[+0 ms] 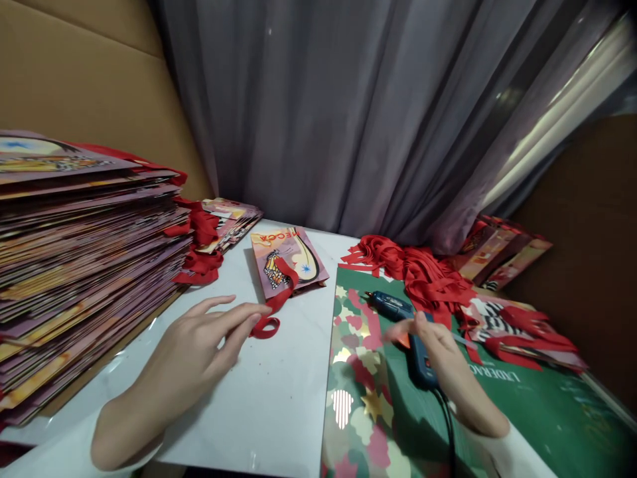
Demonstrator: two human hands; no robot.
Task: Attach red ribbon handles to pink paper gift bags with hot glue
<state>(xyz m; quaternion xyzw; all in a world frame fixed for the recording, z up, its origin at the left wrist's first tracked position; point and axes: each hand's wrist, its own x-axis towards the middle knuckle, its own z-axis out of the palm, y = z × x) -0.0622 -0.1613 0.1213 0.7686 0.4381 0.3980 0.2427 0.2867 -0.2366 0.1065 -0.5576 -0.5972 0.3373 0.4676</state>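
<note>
My left hand (199, 352) has its thumb and index fingertips together at a red ribbon (283, 299), while another finger sticks out. The ribbon runs down from a paper gift bag (283, 259) with a butterfly print and curls on the white tabletop. My right hand (442, 365) is above the grip of a dark blue hot glue gun (393, 305), its fingers stretched past the grip and partly blurred. The glue gun lies on a green printed board (502, 411), nozzle to the upper left. Its orange trigger is partly covered by my fingers.
At the left rises a tall stack of flat printed bags (89, 265). A smaller bag stack (233, 222) lies behind it. Red ribbons (428, 272) are heaped beyond the glue gun, with more bags (522, 332) at right. A black cord (448, 425) trails forward. Grey curtains (308, 113) hang behind.
</note>
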